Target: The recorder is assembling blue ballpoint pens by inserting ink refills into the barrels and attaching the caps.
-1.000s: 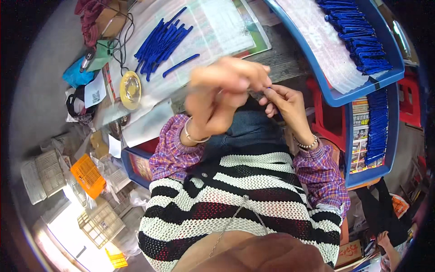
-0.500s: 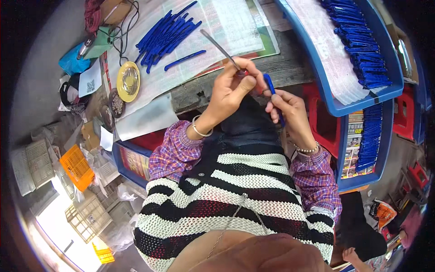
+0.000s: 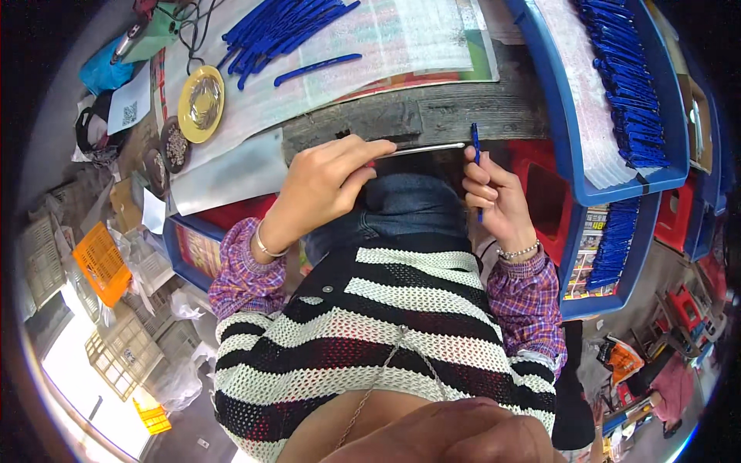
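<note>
Weathered wooden bench up top, partly covered with sheets, with a pile of blue strips and one loose blue strip lying just below it, same layout as half a second ago. Yellow dish sits off to the left, blue tray on the right. Big change is the left hand: it's closed around a metal-shafted tool that pointed up and left before and now points right, tip right by the blue piece (can't tell if touching). Right hand still pinches that piece, now roughly upright.
</note>
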{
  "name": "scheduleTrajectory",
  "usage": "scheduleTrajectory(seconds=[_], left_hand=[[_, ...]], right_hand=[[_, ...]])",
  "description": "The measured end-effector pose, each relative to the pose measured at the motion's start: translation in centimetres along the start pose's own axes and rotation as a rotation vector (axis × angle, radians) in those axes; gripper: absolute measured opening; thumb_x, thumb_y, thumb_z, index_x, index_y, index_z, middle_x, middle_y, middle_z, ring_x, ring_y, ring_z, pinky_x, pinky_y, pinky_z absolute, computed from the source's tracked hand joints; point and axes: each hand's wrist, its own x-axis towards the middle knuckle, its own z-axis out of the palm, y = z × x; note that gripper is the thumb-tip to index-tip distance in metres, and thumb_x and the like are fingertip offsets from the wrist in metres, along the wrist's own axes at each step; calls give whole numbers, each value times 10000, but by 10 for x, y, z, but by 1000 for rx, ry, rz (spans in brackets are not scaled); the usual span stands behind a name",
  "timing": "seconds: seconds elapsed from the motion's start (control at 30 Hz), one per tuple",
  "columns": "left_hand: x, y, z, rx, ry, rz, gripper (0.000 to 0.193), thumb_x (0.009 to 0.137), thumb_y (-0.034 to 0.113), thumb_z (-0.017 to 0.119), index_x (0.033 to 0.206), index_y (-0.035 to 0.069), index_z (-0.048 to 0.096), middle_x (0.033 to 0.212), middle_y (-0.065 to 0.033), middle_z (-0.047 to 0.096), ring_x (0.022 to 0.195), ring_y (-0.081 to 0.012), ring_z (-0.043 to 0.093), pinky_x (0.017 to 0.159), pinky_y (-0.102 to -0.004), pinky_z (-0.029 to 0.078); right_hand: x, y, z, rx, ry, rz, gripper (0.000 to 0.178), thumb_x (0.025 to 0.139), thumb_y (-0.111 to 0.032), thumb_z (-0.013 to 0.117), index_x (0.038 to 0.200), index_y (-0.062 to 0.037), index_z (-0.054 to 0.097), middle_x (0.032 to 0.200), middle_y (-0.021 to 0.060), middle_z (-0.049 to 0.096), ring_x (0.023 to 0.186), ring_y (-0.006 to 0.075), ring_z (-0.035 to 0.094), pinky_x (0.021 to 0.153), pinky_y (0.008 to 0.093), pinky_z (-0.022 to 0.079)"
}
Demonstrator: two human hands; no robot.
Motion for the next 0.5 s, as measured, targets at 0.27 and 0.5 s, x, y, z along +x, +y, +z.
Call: scheduleTrajectory(seconds=[0.27, 0.5], left_hand=[[3, -3, 2, 95, 6, 62, 384, 713, 12, 635, 1082, 117, 629, 786, -88, 587, 689, -253, 587, 609, -326, 471], [13, 4, -2, 334, -39, 166, 440, 718, 24, 607, 1135, 164, 610, 800, -53, 568, 677, -216, 585, 578, -326, 471]], right_hand=[[1, -1, -3, 8, 26, 20, 259, 990, -223, 353, 1071, -7, 470, 678, -8, 391, 487, 43, 326, 420, 179, 290], [1, 0, 2, -153, 52, -41, 251, 986, -207, 366, 1051, 5, 483, 678, -8, 421, 473, 26, 313, 412, 166, 276]])
